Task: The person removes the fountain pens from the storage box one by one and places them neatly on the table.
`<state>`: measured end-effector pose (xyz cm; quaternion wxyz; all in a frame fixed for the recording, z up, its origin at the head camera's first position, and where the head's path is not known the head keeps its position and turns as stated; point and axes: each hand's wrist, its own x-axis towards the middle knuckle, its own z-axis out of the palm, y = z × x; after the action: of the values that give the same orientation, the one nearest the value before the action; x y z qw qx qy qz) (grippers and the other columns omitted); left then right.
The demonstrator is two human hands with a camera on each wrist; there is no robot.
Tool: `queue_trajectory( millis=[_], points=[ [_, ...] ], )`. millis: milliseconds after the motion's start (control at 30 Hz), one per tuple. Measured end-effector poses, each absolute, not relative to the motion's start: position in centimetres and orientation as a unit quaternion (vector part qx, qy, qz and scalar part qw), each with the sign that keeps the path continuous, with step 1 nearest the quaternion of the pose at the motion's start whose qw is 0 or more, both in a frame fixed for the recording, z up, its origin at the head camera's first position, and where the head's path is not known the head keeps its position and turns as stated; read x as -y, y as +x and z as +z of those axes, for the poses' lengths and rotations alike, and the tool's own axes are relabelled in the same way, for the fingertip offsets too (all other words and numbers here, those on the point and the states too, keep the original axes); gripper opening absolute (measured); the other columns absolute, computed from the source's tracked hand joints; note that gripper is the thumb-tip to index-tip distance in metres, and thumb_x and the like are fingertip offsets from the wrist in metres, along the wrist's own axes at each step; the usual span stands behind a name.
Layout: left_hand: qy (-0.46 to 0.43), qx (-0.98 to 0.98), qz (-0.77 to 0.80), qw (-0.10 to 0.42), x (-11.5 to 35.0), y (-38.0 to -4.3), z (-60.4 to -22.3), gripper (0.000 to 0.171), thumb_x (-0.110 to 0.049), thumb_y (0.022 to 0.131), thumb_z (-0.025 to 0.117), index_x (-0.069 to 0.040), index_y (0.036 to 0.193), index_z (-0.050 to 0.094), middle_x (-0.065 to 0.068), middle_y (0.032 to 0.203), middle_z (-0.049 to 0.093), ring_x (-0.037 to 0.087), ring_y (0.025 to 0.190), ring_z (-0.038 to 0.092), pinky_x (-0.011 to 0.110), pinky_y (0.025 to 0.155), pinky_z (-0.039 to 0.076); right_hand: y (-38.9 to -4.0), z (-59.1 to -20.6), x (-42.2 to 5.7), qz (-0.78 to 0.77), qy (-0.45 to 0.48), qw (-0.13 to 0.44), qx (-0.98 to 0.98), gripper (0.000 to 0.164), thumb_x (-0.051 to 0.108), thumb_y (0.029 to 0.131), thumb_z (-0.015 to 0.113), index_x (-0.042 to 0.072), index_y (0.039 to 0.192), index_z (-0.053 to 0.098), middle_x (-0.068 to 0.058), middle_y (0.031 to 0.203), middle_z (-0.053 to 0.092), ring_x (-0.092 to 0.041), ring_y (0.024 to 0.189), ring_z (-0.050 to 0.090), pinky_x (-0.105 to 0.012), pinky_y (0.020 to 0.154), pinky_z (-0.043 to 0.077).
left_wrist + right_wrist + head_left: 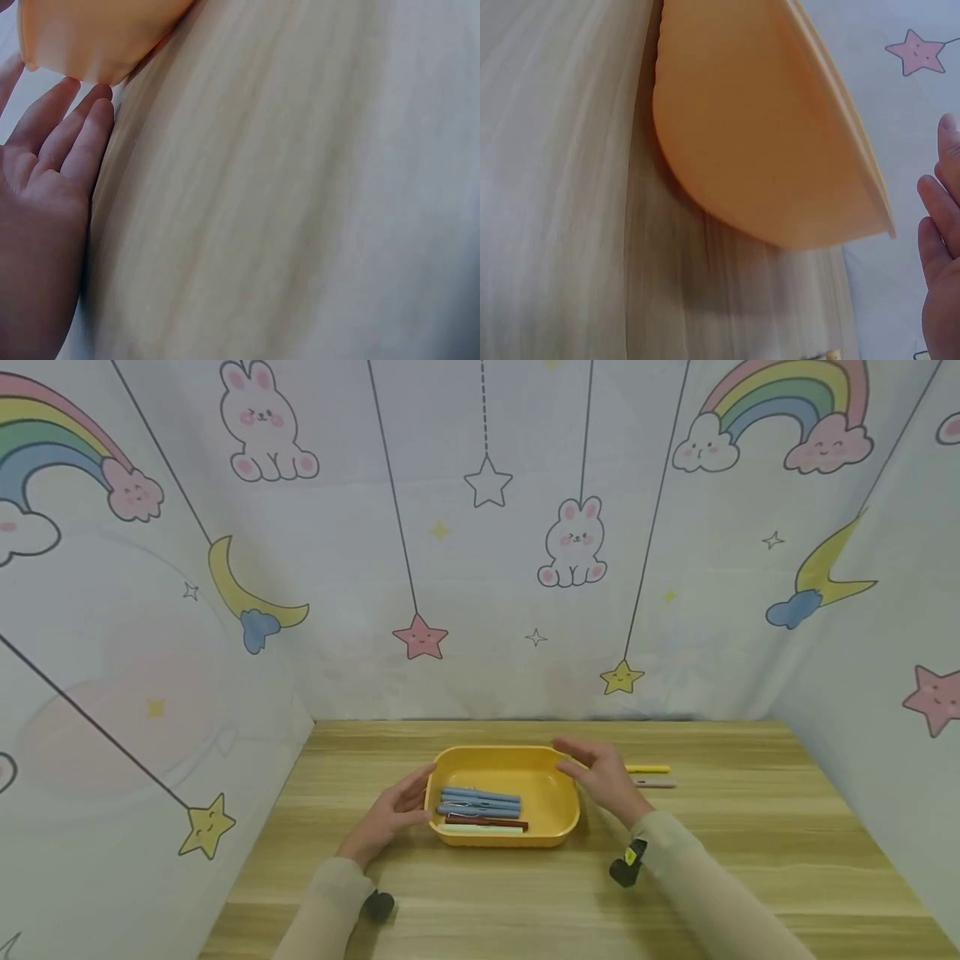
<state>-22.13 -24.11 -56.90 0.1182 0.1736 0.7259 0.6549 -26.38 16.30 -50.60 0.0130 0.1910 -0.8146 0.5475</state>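
Observation:
A yellow plastic basket (551, 797) with rounded corners sits on the table in the head view. Inside it, toward the left, lie several blue pens (487, 796), a dark red pen (498, 822) and a pale green pen (480, 829). My left hand (390, 814) is at the basket's left end, fingers extended. In the left wrist view its fingertips (96, 112) are right at the basket's lower wall. Over the right rear corner, my right hand (600, 775) has its fingers stretched out. The right wrist view shows its fingers (937, 202) apart from the basket wall (757, 150), holding nothing.
To the right of the basket, a yellow pen (651, 769) and a pale pinkish pen (658, 783) lie on the wood-grain table (750, 860), partly behind my right hand. Cloth walls (487, 568) printed with rabbits and stars stand along the back and both sides.

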Motion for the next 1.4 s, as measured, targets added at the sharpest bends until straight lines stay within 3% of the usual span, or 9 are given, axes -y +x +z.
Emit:
queue_trajectory(
  millis=[300, 667, 867, 1133, 1400],
  points=[
    [0.18, -0.718, 0.661, 0.123, 24.1, -21.8, -57.1, 0.079, -0.004, 0.098, 0.071, -0.016, 0.166, 0.033, 0.015, 0.17, 0.032, 0.038, 0.154, 0.034, 0.019, 0.114, 0.04, -26.0, -50.3, -14.2, 0.555, 0.208, -0.004, 0.806, 0.043, 0.006, 0.099, 0.073, 0.004, 0.141, 0.066, -0.017, 0.142, 0.066, -0.034, 0.135, 0.06, -0.051, 0.109, 0.05],
    [0.186, -0.715, 0.663, 0.119, 24.0, -22.0, -56.7, 0.078, -0.005, 0.099, 0.072, -0.014, 0.166, 0.033, 0.016, 0.17, 0.031, 0.039, 0.154, 0.033, 0.018, 0.114, 0.04, -26.4, -50.2, -11.3, 0.536, 0.206, -0.067, 0.816, 0.049, 0.011, 0.099, 0.073, 0.009, 0.147, 0.062, -0.009, 0.145, 0.065, -0.03, 0.136, 0.06, -0.042, 0.108, 0.053],
    [0.188, -0.718, 0.659, 0.121, 24.0, -22.0, -56.6, 0.078, -0.006, 0.099, 0.072, -0.016, 0.166, 0.033, 0.014, 0.171, 0.031, 0.038, 0.155, 0.033, 0.019, 0.115, 0.039, -26.5, -50.3, -10.0, 0.523, 0.211, -0.089, 0.821, 0.05, 0.007, 0.1, 0.072, 0.003, 0.148, 0.06, -0.012, 0.146, 0.064, -0.033, 0.136, 0.061, -0.042, 0.106, 0.054],
    [0.186, -0.714, 0.663, 0.125, 24.1, -22.0, -56.8, 0.078, -0.004, 0.099, 0.071, -0.016, 0.166, 0.032, 0.014, 0.171, 0.029, 0.039, 0.156, 0.03, 0.017, 0.114, 0.039, -26.9, -50.9, -9.1, 0.472, 0.222, -0.102, 0.847, 0.046, 0.008, 0.099, 0.073, 0.006, 0.144, 0.064, -0.011, 0.136, 0.071, -0.029, 0.128, 0.067, -0.042, 0.102, 0.058],
    [0.176, -0.721, 0.659, 0.123, 24.0, -21.9, -56.6, 0.077, -0.004, 0.099, 0.07, -0.018, 0.166, 0.033, 0.013, 0.171, 0.031, 0.036, 0.155, 0.032, 0.019, 0.115, 0.039, -26.9, -51.5, -8.7, 0.446, 0.256, -0.13, 0.848, 0.044, 0.003, 0.097, 0.074, 0.002, 0.14, 0.066, -0.013, 0.128, 0.074, -0.029, 0.117, 0.072, -0.045, 0.1, 0.059]
  ],
)
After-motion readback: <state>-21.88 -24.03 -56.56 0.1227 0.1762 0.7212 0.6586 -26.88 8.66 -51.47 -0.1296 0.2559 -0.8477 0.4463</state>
